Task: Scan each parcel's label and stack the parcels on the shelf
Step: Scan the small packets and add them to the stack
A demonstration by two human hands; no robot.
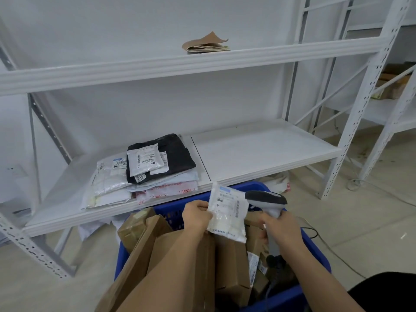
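Above the basket rim (225, 188), parcel (227, 212) beside scanner (266, 200).

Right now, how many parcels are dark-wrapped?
1: the black parcel lies in the stack on the lower shelf, under a small white parcel. Others may be hidden in the blue bin.

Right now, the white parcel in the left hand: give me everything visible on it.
The white parcel is a small flat plastic mailer, soft-looking and slightly crumpled, with a printed label with barcode facing up. The left hand pinches its left edge, holding it tilted above the blue bin of cardboard boxes. The scanner, gripped by the right hand, points at it from the right, very close.
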